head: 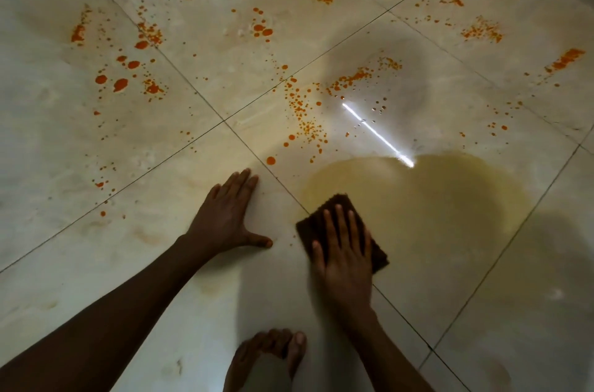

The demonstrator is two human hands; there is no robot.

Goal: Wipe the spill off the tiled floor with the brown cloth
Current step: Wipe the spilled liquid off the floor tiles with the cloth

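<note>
The right hand (345, 250) lies flat, fingers straight, pressing the brown cloth (340, 232) onto the floor (96, 141) at the near edge of a yellowish wet smear (418, 195). The left hand (225, 214) rests open and spread on a bare tile just beside it, holding nothing. Orange drops (120, 84) of the spill dot the tiles farther off. A bare foot (266, 356) shows below.
</note>
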